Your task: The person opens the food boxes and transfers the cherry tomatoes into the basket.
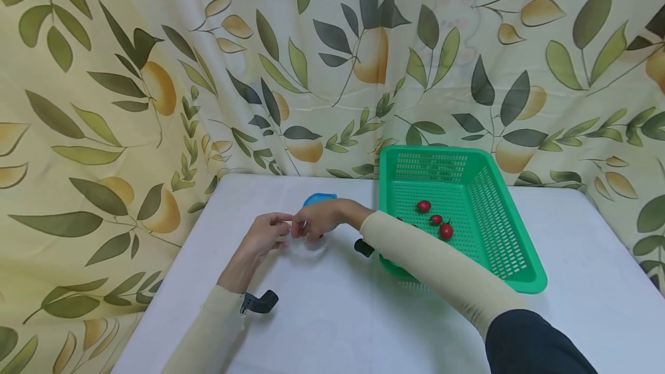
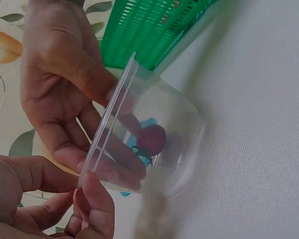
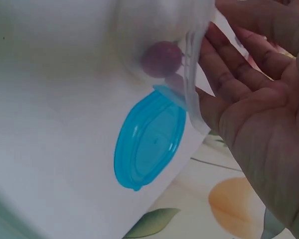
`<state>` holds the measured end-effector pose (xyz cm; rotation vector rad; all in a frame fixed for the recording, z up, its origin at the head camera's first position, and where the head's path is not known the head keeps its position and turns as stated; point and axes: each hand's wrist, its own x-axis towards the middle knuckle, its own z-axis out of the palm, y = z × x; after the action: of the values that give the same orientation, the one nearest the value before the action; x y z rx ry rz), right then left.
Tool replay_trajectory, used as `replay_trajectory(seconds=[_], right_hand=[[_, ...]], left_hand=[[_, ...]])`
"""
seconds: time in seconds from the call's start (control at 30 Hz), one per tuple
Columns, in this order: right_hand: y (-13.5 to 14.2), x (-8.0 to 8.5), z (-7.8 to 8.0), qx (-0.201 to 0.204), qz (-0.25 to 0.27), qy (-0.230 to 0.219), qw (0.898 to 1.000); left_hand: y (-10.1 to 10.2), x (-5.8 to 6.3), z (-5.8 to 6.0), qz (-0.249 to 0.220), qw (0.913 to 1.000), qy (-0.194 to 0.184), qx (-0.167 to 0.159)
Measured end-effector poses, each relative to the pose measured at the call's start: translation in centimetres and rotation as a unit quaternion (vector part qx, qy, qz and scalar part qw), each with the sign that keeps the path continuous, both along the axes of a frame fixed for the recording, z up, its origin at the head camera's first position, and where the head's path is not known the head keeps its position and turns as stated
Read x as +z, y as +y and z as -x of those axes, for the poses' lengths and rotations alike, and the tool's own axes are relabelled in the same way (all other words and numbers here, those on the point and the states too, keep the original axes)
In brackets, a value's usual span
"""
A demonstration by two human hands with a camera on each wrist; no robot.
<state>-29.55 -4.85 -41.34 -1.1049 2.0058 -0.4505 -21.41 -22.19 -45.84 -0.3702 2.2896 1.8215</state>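
Observation:
A clear plastic container [image 2: 184,109] stands on the white table. My left hand [image 1: 267,236] pinches its rim between thumb and finger, seen close up in the left wrist view. My right hand [image 1: 319,218] reaches over the rim from the other side, thumb and fingers inside the container. Between those fingertips is a red cherry tomato [image 2: 152,140] with a green stem, held above the container's bottom. Through the clear wall the exact finger contact looks blurred. Beside the container lies a blue plastic lid [image 3: 149,142], partly hidden by my right hand in the head view.
To the right stands a green perforated basket [image 1: 511,232] with several cherry tomatoes [image 1: 445,231] in it; my right forearm crosses its near left corner. A leaf-patterned curtain [image 1: 332,62] hangs behind the table [image 1: 322,316].

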Motion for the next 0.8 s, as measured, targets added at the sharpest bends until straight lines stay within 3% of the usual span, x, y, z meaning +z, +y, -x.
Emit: replay_trajectory(seconds=[0.5,0.8], right_hand=[[-0.03,-0.6,-0.45,0.019,-0.017,-0.023,0.999],[-0.44,-1.06,-0.81,0.054,-0.049,0.061,0.996]], left_hand=[[-0.04,0.32,-0.26,-0.004,1.0,0.005,-0.007],[-0.09,0.09,-0.16,-0.006,0.9999,0.001,-0.01]])
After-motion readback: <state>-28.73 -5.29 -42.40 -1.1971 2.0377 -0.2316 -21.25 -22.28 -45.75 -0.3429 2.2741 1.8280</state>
